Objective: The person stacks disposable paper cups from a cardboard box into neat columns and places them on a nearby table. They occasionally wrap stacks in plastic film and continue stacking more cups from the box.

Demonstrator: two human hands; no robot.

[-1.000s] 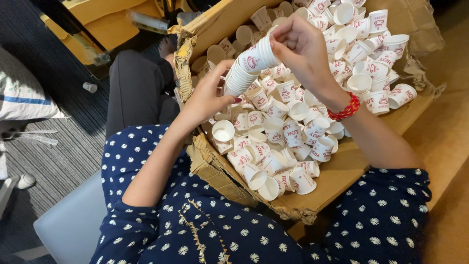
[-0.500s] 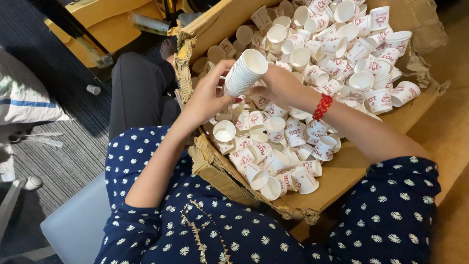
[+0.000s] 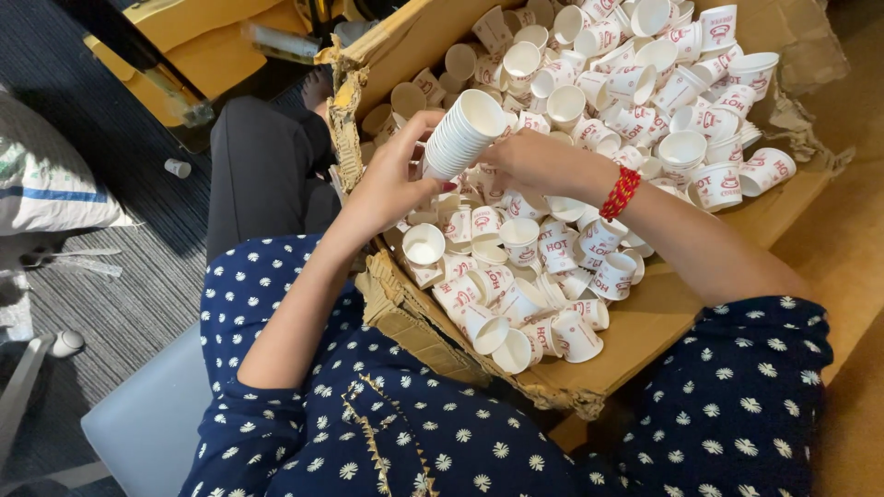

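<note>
Left hand wrapped around a stack of nested paper cups, fingers clamped on its lower half, open mouth tilted up and to the right. Right hand just right of the stack, fingers curled together near the stack's side; whether pinching a loose cup, hard to tell. Below and beyond both hands, a cardboard box heaped with loose cups, some upright, many tipped.

Best done by keeping the stack steady and tilted toward the right hand, grip kept low so the mouth stays free. Each cup turned base-first, lined up with the mouth, then pressed in lightly. Squeezing the thin walls to be avoided, as likely to buckle them.
</note>
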